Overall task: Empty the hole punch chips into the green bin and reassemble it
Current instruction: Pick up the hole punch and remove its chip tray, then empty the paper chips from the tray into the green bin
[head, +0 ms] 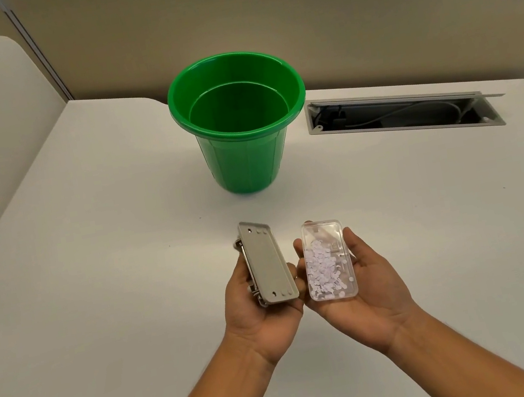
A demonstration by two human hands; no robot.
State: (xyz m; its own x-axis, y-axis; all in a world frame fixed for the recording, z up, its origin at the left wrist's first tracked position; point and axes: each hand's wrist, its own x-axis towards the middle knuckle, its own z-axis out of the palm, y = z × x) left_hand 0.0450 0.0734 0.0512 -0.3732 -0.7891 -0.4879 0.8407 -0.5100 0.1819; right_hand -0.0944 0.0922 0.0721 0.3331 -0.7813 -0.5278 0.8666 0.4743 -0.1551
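So the clear plastic chip tray (328, 261) is off the punch and sits flat, open side up, in the cupped right hand (355, 286), probably so the pale paper chips (322, 269) don't spill; the left hand (261, 306) grips the grey metal hole punch body (268, 265) base-up at 9 o'clock, just beside it; the round green plastic bin (241, 122) waits at 12 o'clock on the white desk (91, 261); no readable brand or writing anywhere.

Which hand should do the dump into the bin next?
Right. The right hand holds the clear tray, chips still inside; the green bin stands ahead. The left hand holds only the punch body.
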